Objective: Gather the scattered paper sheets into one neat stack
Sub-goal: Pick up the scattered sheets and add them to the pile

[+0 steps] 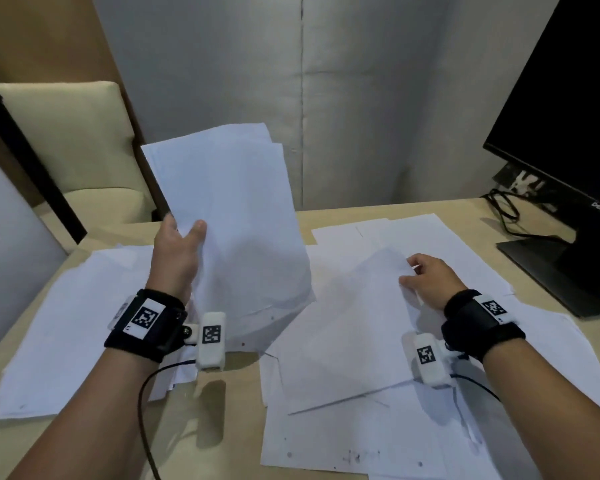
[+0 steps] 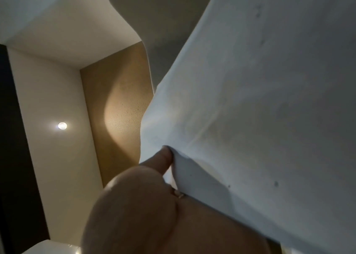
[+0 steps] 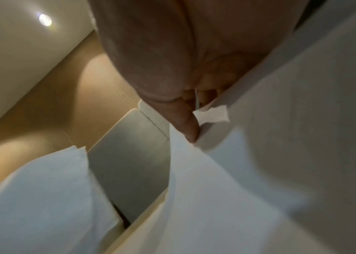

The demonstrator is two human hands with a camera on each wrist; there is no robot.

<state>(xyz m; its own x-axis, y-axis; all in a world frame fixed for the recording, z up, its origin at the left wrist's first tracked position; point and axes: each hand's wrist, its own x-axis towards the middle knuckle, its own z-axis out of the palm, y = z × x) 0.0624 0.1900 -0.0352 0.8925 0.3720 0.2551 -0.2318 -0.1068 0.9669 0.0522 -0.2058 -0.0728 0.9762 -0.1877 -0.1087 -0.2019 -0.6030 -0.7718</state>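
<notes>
Two hands work over a tabletop [image 1: 243, 410] strewn with white sheets. Left hand [image 1: 177, 252] has its grip closed on a bundle [image 1: 236, 216] of several sheets, thumb on the near face and fingers behind, near the bundle's left edge; the bundle stands nearly upright, lifted above the tabletop, its top corners fanned and uneven. In the left wrist view the thumb [image 2: 162, 161] presses into the paper and dents it.

Right hand [image 1: 426, 282] pinches one sheet [image 1: 354, 327] at its far right corner, raising that corner while the sheet's near edge lies on other paper below. The right wrist view shows a fingertip [image 3: 189, 127] against the sheet's edge, with a small folded corner just beside it.

More loose sheets lie flat: a pile at the left [image 1: 73, 337], overlapping ones at the near right [image 1: 361, 438], and others toward the back right [image 1: 423, 233].

At the far right stands a black monitor [image 1: 568, 109] on its base, cables [image 1: 503, 206] beside it. A cream chair [image 1: 66, 133] sits beyond the left edge, and a grey wall [image 1: 361, 81] lies behind.
</notes>
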